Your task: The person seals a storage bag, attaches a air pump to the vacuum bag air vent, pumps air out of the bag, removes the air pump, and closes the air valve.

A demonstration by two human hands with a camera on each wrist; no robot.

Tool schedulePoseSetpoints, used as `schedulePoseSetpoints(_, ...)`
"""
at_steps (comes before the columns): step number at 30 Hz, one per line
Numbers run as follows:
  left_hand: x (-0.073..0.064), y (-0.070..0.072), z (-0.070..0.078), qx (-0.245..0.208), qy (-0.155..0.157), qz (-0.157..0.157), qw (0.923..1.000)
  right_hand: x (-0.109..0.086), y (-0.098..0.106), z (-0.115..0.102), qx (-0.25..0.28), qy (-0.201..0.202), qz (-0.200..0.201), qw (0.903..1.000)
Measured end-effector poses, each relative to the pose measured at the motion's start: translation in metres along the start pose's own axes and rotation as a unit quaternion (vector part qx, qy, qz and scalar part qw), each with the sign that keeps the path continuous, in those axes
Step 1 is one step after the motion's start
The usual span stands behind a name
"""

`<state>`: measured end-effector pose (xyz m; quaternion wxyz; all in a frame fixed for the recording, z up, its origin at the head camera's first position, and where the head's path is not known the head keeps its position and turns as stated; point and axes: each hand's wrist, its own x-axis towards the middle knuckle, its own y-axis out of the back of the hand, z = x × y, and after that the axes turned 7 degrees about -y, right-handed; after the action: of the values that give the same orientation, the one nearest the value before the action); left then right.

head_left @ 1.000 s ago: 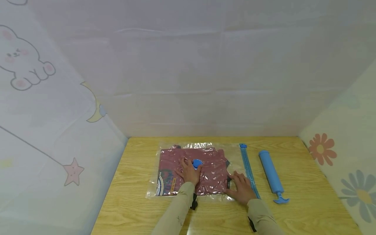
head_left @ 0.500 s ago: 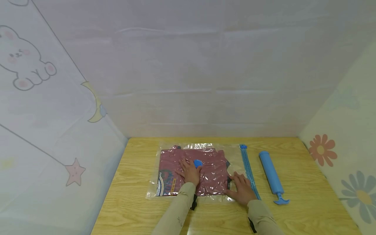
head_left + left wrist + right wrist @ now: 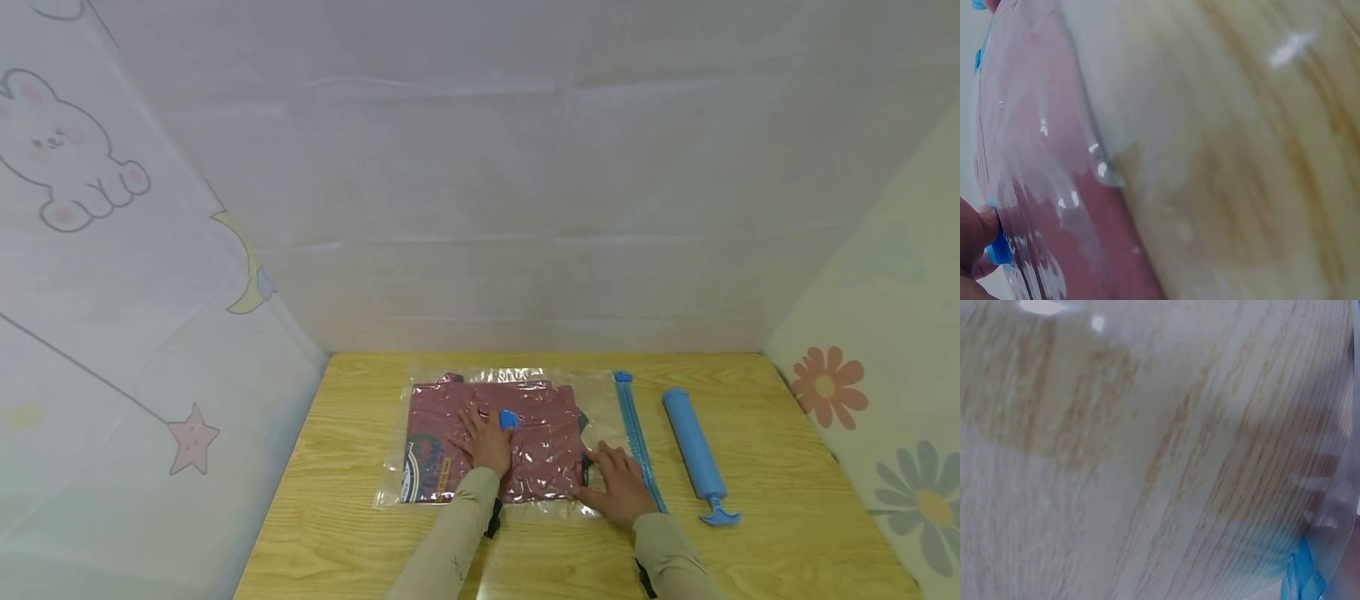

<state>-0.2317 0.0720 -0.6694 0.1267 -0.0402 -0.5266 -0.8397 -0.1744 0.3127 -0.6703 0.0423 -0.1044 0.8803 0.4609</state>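
Note:
A clear plastic storage bag (image 3: 600, 408) lies flat on the wooden table, with a folded maroon garment (image 3: 540, 458) inside. My left hand (image 3: 489, 446) rests on the bag over the garment. Its thumb and a finger are at the sides of the blue valve cap (image 3: 508, 419), pinching it; the left wrist view shows the thumb against this cap (image 3: 1000, 248). Near the open-looking end of the bag, my right hand (image 3: 618, 485) rests with spread fingers on the plastic, beside the blue zip strip (image 3: 636, 433). The right wrist view barely shows that hand.
A blue hand pump (image 3: 693, 446) with a T-shaped handle lies to the right of the bag. At the strip's far end sits a blue slider (image 3: 622, 377). Patterned white walls (image 3: 450, 208) enclose the wooden table (image 3: 337, 533) at the back and both sides.
The blue valve cap looks tilted and partly covered by a left finger, where it showed round before. The right hand, bag and pump stay put; the view has shifted slightly.

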Motion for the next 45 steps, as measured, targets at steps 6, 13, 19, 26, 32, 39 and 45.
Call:
schedulePoseSetpoints(6, 0.0, 0.0, 0.0, 0.001, -0.006, -0.001, 1.0, 0.001, -0.001, 0.001, 0.002, 0.005, 0.004, 1.0)
schedulePoseSetpoints(13, 0.0, 0.001, -0.001, 0.006, -0.024, -0.008, 0.9997, 0.001, -0.001, 0.001, 0.002, 0.004, -0.002, 1.0)
schedulePoseSetpoints(19, 0.001, -0.002, -0.003, -0.004, -0.039, 0.008, 0.9992, 0.002, -0.003, 0.003, 0.007, 0.007, 0.012, 0.9999)
schedulePoseSetpoints(26, 0.001, -0.006, -0.005, 0.018, -0.046, 0.015, 0.9987, 0.005, -0.011, 0.012, -0.003, 0.018, 0.028, 0.9994)
schedulePoseSetpoints(32, 0.002, -0.006, -0.006, 0.037, -0.056, 0.011, 0.9977, 0.006, -0.011, 0.013, 0.003, 0.012, 0.024, 0.9996)
schedulePoseSetpoints(39, 0.003, -0.005, -0.007, 0.051, -0.068, -0.002, 0.9964, 0.005, -0.007, 0.01, 0.0, 0.005, 0.017, 0.9998)
schedulePoseSetpoints(45, 0.002, -0.004, -0.008, 0.05, -0.077, -0.002, 0.9958, 0.007, -0.008, 0.013, -0.001, 0.009, 0.012, 0.9999)
